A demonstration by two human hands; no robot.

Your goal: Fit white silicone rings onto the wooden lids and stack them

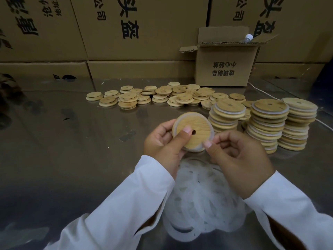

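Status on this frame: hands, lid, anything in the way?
Left hand grips the wooden lid, thumb on its face. Right hand pinches the white ring at the lid's edge. Finished stacks alongside, nothing blocking.

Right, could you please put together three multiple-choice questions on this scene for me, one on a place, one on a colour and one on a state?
1. Where is the ring pile?
A. on a shelf
B. on the table, close to the person
C. on the floor

2. What colour are the rings?
A. black
B. white
C. red

3. What is the left hand doing?
A. lying flat
B. hanging empty
C. gripping a lid

Answers:
1 B, the pile lies on the table just below the forearms.
2 B, every ring looks pale white.
3 C, its thumb and fingers clasp the lid, whose ringed edge the right hand pinches.
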